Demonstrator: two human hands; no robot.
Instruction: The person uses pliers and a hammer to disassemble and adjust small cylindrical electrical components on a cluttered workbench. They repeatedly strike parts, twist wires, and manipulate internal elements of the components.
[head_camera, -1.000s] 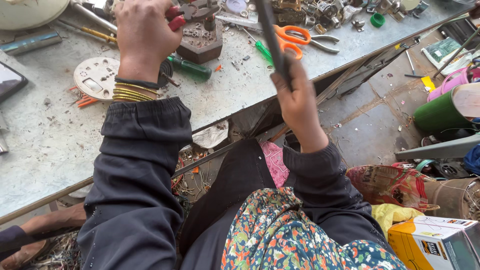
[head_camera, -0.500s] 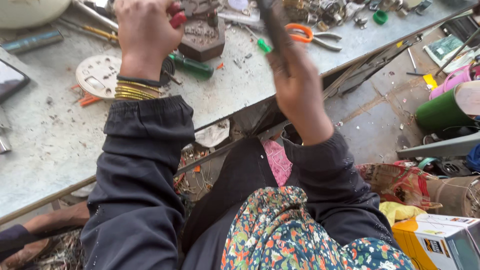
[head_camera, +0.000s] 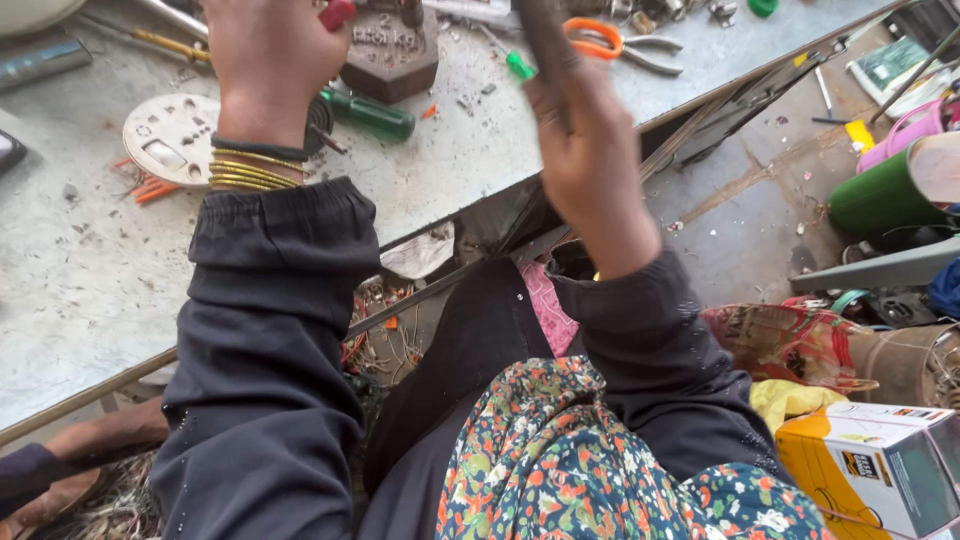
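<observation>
Left hand (head_camera: 270, 55) gripped red handle (head_camera: 337, 14) over block (head_camera: 390, 55) | right hand (head_camera: 590, 165) clamped dark tool (head_camera: 545, 40) | hands apart

The right hand (head_camera: 590, 165) is seen raised higher toward the frame's top centre, the dark tool (head_camera: 545, 40) now covering the orange-handled pliers (head_camera: 610, 42) from the left.

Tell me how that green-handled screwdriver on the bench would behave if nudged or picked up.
The green-handled screwdriver lies flat on the bench beside the left hand. Its rounded handle suggests it would probably roll if pushed sideways. It looks stiff, and likely light for its size. The glossy plastic handle may be slightly slippery.
</observation>
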